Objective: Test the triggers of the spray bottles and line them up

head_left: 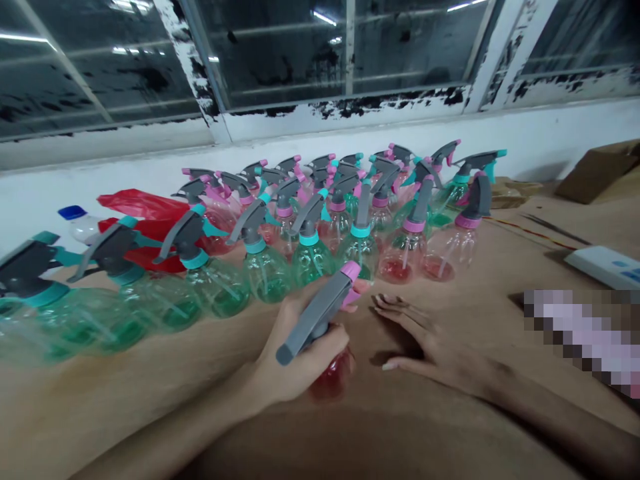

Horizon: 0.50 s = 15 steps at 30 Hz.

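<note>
My left hand [305, 347] is wrapped round the neck of a spray bottle [332, 381] with a red body, a grey trigger head and a pink nozzle. Part of its body and collar is hidden by the fingers. To the right, my right hand [430, 340] rests low over the brown table with its fingers spread and nothing in them. Just beyond both hands stands a row of spray bottles, among them a green one with a turquoise collar [270, 273] and a clear-pink one with a pink collar [403, 257].
Several more spray bottles stand behind the front row. A red plastic bag [150, 207] and a blue-capped bottle [83, 223] are at the back left. On the right lie a white device [605, 265], a cable [530, 233] and a cardboard box [597, 172]. Windows line the white wall.
</note>
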Each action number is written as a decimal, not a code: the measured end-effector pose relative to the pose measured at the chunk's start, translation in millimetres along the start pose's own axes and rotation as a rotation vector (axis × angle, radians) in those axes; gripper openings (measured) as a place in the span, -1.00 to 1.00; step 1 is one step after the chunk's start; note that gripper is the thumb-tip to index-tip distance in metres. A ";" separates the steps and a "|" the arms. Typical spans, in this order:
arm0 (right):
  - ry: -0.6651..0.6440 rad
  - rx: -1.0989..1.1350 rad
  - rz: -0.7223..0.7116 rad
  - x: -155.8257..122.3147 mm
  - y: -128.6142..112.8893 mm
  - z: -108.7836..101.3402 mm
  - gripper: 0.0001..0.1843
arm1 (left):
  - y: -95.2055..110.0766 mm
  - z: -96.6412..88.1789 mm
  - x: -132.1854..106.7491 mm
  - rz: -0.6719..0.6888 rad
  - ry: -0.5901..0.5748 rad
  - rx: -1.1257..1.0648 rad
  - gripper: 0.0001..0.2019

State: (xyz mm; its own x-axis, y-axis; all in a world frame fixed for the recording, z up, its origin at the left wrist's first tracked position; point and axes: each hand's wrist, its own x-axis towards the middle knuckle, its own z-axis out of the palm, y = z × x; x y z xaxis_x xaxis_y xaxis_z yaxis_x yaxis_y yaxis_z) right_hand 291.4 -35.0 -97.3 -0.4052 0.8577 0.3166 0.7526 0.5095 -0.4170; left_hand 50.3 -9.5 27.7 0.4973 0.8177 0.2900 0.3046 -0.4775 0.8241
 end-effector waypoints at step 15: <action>-0.010 -0.032 -0.021 -0.3 2.3 -1.0 -0.12 | 3.8 -5.1 1.7 -0.016 -0.034 0.027 -0.80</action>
State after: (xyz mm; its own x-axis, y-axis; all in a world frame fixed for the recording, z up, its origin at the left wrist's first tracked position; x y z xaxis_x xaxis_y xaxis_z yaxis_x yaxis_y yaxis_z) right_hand 293.7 -34.2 -97.4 -0.4263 0.8474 0.3165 0.7599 0.5253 -0.3830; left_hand 48.2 -8.3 33.8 0.5199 0.8138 0.2599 0.3344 -0.4738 0.8147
